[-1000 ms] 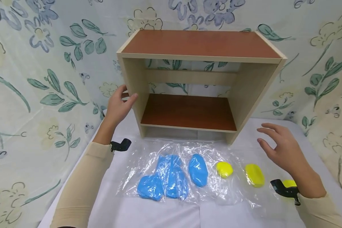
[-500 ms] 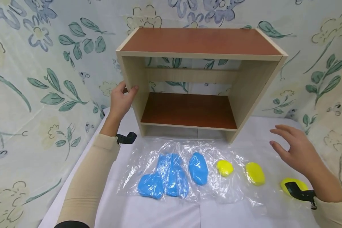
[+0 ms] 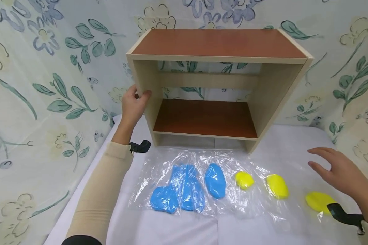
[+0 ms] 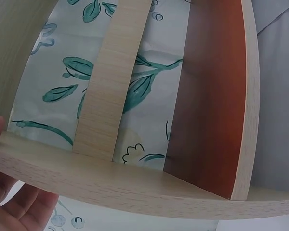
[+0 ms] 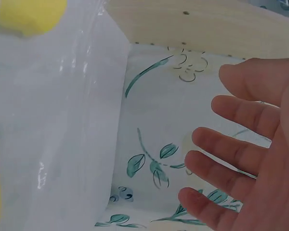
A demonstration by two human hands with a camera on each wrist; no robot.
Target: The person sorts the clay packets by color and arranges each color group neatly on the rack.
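Note:
A small two-tier wooden shelf unit (image 3: 220, 42) with reddish-brown boards and pale side panels stands upright on the cloth-covered table. My left hand (image 3: 132, 107) is at its left side panel, gripping the front edge with the thumb inside and the fingers outside. In the left wrist view, fingers (image 4: 31, 207) show below that panel, and the thumb tip lies above it. Well off to the unit's right, my right hand (image 3: 340, 170) hovers over the table with its fingers spread. Nothing lies in that palm (image 5: 269, 173) in the right wrist view.
In front of the unit lies clear plastic wrap (image 3: 230, 207) with several blue lumps (image 3: 215, 180) and yellow lumps (image 3: 244, 180) under it. One flat yellow piece (image 3: 320, 202) sits beside my right wrist. Floral cloth (image 3: 79, 85) hangs behind and at both sides.
My right hand has moved right, away from the shelf unit, uncovering the rightmost yellow piece. My left hand has closed in on the left panel's edge. The unit stays in place.

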